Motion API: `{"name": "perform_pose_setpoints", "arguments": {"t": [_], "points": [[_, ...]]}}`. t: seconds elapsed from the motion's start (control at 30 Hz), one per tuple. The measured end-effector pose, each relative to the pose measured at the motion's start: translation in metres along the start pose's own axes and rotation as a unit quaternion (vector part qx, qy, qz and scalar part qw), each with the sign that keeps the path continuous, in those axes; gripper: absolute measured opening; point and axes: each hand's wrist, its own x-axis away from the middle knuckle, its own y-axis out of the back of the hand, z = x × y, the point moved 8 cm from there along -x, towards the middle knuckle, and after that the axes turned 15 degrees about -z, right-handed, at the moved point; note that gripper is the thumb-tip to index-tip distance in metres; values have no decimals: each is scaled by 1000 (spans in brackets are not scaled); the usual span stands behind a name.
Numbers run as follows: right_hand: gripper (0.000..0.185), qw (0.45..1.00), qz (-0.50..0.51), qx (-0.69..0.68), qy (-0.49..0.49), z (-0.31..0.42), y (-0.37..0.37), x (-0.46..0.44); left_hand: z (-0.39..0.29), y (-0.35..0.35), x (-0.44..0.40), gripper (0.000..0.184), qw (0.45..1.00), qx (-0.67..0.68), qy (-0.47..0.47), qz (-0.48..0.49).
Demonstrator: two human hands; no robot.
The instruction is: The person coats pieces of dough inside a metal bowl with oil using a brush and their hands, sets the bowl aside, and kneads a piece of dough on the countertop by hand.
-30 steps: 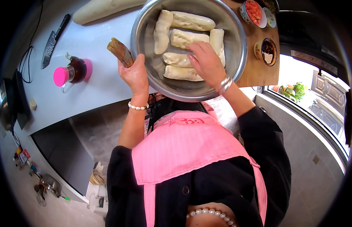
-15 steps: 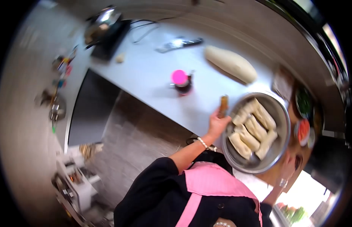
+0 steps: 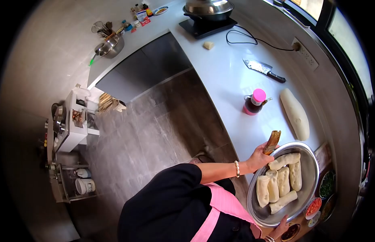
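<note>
A steel bowl [image 3: 312, 183] holds several pale rolled pieces of dough [image 3: 283, 181], coated and glossy. My left hand [image 3: 257, 159] is closed at the bowl's upper left edge. It grips a brown brush [image 3: 272, 142] that sticks up above the rim. My right hand [image 3: 281, 228] is closed on the lower rim, its fingers partly hidden by the bowl. The bowl is tilted, its opening facing me. Beyond it on the white counter lies a long, thick dough log [image 3: 295, 115]. A pink-capped bottle of dark liquid [image 3: 254, 103] stands to the log's left.
A cleaver-like knife [image 3: 263, 70] and a small dough lump [image 3: 208, 45] lie on the counter [image 3: 232, 121]. A lidded pan [image 3: 208, 9] sits on a black cooktop [image 3: 197, 30] with a cord. Chopped greens [image 3: 327, 184] and red pieces [image 3: 313, 207] stand in dishes at right.
My view has swung left, so the counter appears further right. The bowl is more tilted. My right hand, earlier blurred near the bowl's lower right, now shows at its lower rim.
</note>
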Motion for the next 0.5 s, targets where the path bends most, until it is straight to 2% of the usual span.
{"name": "perform_pose_setpoints", "arguments": {"t": [0.2, 0.23, 0.3, 0.33, 0.37, 0.43, 0.5], "points": [[48, 982, 2, -125, 144, 158, -11, 103, -79, 41, 22, 44, 996, 66, -48, 19], [49, 977, 11, -118, 178, 192, -18, 135, -107, 52, 35, 45, 998, 30, -61, 19], [51, 971, 28, -73, 227, 253, -21, 179, -185, 77, 66, 45, 995, 45, -88, -18], [50, 970, 40, -46, 235, 275, -39, 202, -212, 103, 70, 45, 993, 77, -89, -30], [46, 962, 53, -68, 259, 293, -63, 223, -241, 136, 73, 43, 988, 19, -130, -76], [30, 969, 66, -72, 227, 309, -124, 239, -280, 206, 71, 42, 980, -1, -130, -154], [28, 971, 124, -57, 198, 318, -214, 238, -320, 280, 66, 43, 948, 69, -217, -221]]}}
